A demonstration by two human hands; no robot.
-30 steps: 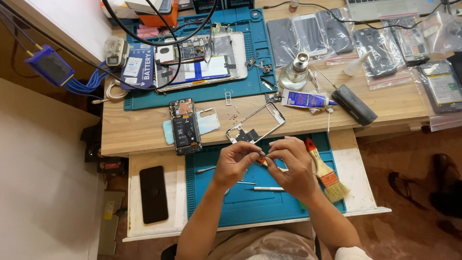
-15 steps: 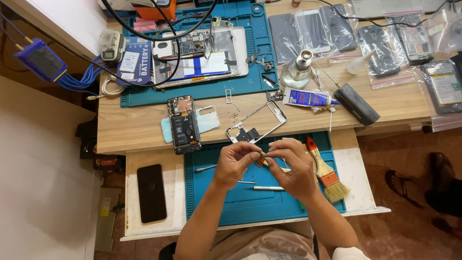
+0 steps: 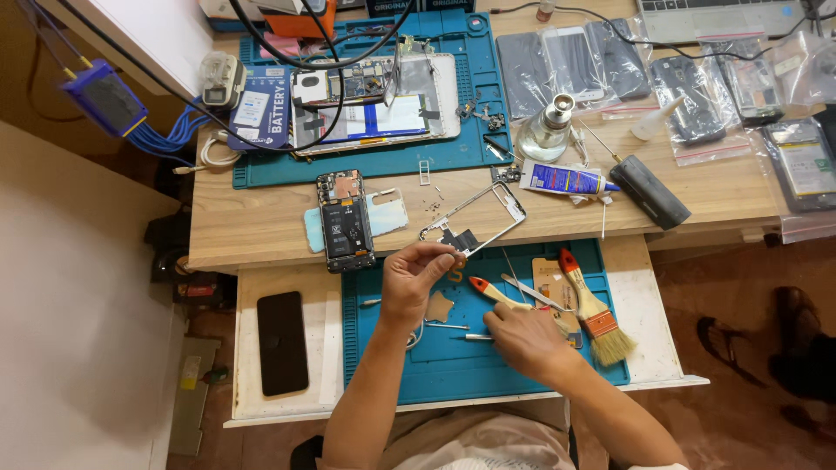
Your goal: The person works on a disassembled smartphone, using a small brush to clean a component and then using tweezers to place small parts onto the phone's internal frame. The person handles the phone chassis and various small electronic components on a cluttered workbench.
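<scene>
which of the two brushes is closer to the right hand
The small orange-tipped brush, lying just above the right hand on the blue mat. The wide paintbrush lies farther right.

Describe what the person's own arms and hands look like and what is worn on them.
Both forearms are bare up to the bottom edge of the picture, with no sleeves showing. The left hand and the right hand wear no gloves; no watch, ring or bracelet is visible on either.

A wooden bench (image 3: 261, 228) carries a teal mat (image 3: 475, 130), an opened phone (image 3: 346, 222) and a glue tube (image 3: 566, 179).
</scene>
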